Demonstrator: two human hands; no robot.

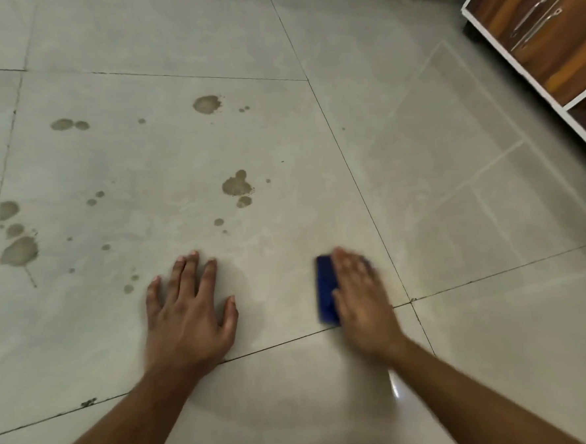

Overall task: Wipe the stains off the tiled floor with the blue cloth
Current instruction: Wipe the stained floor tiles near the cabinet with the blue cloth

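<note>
A folded blue cloth [326,288] lies on the pale tiled floor [143,155], mostly covered by my right hand [361,293], which presses flat on it and looks blurred. My left hand [190,310] rests flat on the floor to the left of it, fingers spread, holding nothing. Brown stains dot the big tile beyond my hands: one blotch [237,185] ahead between the hands, another [207,104] farther off, a small pair [67,124] at the far left, and several larger ones [19,250] near the left edge.
A wooden cabinet [544,35] with a white frame and two metal handles stands at the upper right. Dark grout lines [350,173] cross the floor. A shiny patch of tile reflects light at the right.
</note>
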